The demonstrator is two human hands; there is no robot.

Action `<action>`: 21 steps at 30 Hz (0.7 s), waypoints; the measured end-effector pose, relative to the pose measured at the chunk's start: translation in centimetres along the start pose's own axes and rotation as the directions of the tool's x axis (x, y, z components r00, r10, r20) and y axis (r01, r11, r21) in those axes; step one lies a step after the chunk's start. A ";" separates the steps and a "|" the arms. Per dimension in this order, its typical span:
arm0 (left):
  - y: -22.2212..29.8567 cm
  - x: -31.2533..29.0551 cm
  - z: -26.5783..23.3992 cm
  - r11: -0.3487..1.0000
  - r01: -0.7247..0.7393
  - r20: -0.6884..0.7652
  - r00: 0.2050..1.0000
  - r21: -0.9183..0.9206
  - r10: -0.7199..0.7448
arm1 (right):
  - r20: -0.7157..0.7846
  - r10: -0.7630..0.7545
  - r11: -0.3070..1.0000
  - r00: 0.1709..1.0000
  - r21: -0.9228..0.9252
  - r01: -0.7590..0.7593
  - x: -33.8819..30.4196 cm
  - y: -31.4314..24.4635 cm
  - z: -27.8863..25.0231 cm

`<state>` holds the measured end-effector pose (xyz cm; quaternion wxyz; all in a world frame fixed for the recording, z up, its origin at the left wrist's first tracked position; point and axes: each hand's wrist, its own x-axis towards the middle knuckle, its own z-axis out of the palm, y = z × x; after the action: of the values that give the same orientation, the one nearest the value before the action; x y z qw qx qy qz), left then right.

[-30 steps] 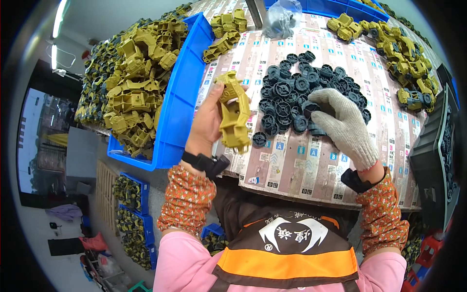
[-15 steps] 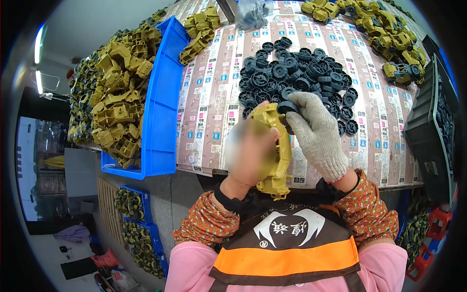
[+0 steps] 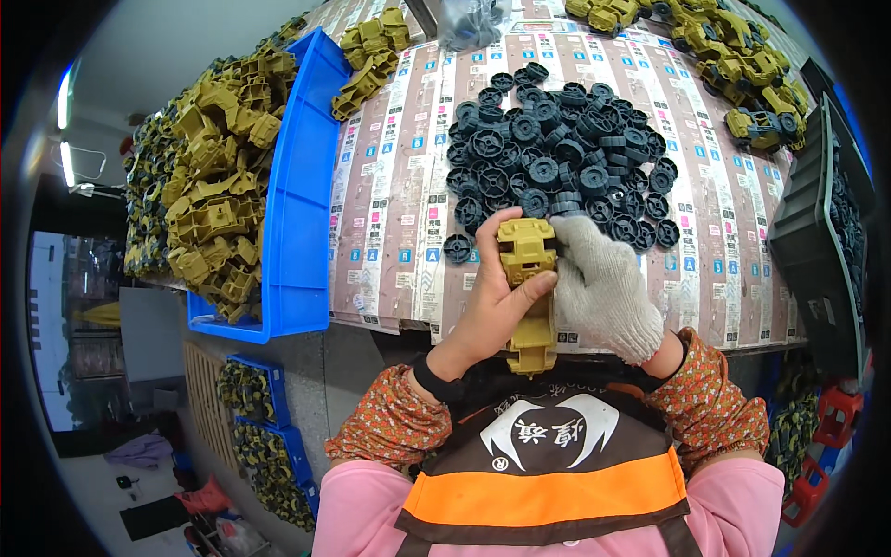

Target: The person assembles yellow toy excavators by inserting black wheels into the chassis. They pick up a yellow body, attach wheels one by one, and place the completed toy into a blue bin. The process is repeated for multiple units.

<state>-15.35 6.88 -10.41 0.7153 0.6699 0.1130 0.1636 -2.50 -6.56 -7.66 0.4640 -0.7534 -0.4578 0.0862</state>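
My bare left hand (image 3: 487,306) grips a mustard-yellow plastic toy vehicle body (image 3: 532,251), thumb across its upper face and fingers behind its left side. The body stands lengthwise toward me above the table's near edge. My right hand (image 3: 613,297), in a pale knitted glove, is closed against the right side of the body. Its fingertips are partly hidden there, and what they pinch, if anything, cannot be made out. Just beyond them sits a black toy wheel (image 3: 566,202), at the near edge of a heap of black wheels (image 3: 557,139).
A blue bin (image 3: 306,204) on the left is heaped with yellow bodies (image 3: 218,204). A dark grey crate (image 3: 803,204) of wheels tilts at the right. Yellow vehicles (image 3: 761,128) lie at the back right, and a clear plastic bag (image 3: 471,23) stands at the back.
The toy body has been turned, so a different face shows. My right glove held a black wheel at the body's side before; now it lies lower and closer against the body, that wheel no longer clearly visible.
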 end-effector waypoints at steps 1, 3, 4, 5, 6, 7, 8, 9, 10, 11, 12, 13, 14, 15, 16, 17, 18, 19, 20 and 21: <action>0.2 -0.2 0.1 1.000 0.020 0.016 1.000 0.005 -0.020 | 0.003 -0.004 1.000 1.000 -0.010 0.004 -0.1 0.0 -0.2; -0.1 -0.2 -0.1 0.998 0.049 0.057 0.997 -0.043 -0.046 | 0.008 -0.010 1.000 1.000 -0.028 0.010 -0.3 -0.3 -0.5; -0.2 -0.2 -0.2 0.996 0.065 0.078 0.995 -0.066 -0.060 | 0.033 0.023 1.000 0.999 0.008 -0.023 -0.3 -0.2 -0.7; -0.2 -0.2 -0.3 0.997 0.067 0.100 0.993 -0.044 -0.062 | 0.060 0.055 0.997 0.997 0.044 -0.058 -0.3 0.0 -1.0; -0.1 -0.2 -0.3 0.998 0.066 0.119 0.991 -0.020 -0.063 | 0.089 0.082 0.993 0.993 0.080 -0.090 -0.2 0.2 -1.2; -0.1 -0.2 -0.3 0.998 0.064 0.138 0.988 0.004 -0.064 | 0.088 0.100 0.990 0.991 0.091 -0.108 -0.2 0.2 -1.4; 0.0 -0.2 -0.2 0.997 0.074 0.134 0.989 -0.030 -0.069 | 0.088 0.118 0.987 0.989 0.101 -0.126 -0.2 0.1 -1.5; 0.1 -0.3 -0.1 0.995 0.080 0.128 0.989 -0.063 -0.072 | 0.088 0.132 0.983 0.987 0.113 -0.142 -0.2 0.0 -1.7; 0.2 -0.3 -0.1 0.992 0.086 0.121 0.990 -0.096 -0.074 | 0.111 0.119 0.987 0.987 0.093 -0.130 0.1 0.0 -2.2; 0.3 -0.2 -0.1 0.987 0.100 0.089 0.992 -0.128 -0.089 | 0.135 0.107 0.990 0.985 0.075 -0.118 0.8 0.0 -3.0; 0.4 0.2 0.0 0.980 0.112 0.060 0.993 -0.164 -0.104 | 0.159 0.097 0.993 0.983 0.052 -0.107 1.6 0.0 -4.0; 0.4 0.6 0.1 0.973 0.124 0.033 0.992 -0.197 -0.120 | 0.136 0.063 0.998 0.989 0.001 -0.063 2.7 0.0 -4.9; 0.4 0.7 -0.1 0.942 0.158 -0.010 0.986 -0.296 -0.168 | -0.037 -0.090 0.975 0.995 -0.208 0.080 3.5 1.0 -4.8; 0.5 0.8 -0.5 0.901 0.182 -0.048 0.975 -0.393 -0.218 | -0.024 -0.210 0.902 0.977 -0.390 0.185 4.6 1.9 -5.3; 0.7 0.8 -1.0 0.852 0.200 -0.080 0.959 -0.485 -0.271 | 0.009 -0.323 0.786 0.946 -0.554 0.274 5.4 2.8 -5.7; 1.1 0.9 -1.4 0.834 0.184 -0.087 0.960 -0.520 -0.266 | 0.084 -0.226 0.741 0.970 -0.632 0.228 5.7 3.0 -5.8; 1.2 0.9 -1.7 0.819 0.178 -0.096 0.957 -0.546 -0.272 | 0.110 -0.210 0.726 0.972 -0.648 0.230 5.7 3.6 -5.7; 1.2 0.9 -1.9 0.802 0.170 -0.105 0.955 -0.572 -0.278 | 0.135 -0.192 0.712 0.972 -0.663 0.233 5.8 4.3 -5.5; 1.3 0.9 -2.1 0.785 0.163 -0.112 0.952 -0.597 -0.283 | 0.159 -0.173 0.696 0.972 -0.678 0.235 5.8 4.6 -5.4; 1.5 0.9 -2.0 0.790 0.156 -0.133 0.948 -0.593 -0.288 | 0.092 -0.234 0.716 0.968 -0.657 0.236 5.9 4.5 -5.2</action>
<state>-15.42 9.11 -9.04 0.8814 0.3825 0.2138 0.1764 6.46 -5.94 -6.60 0.1731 -0.8044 -0.5507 -0.1405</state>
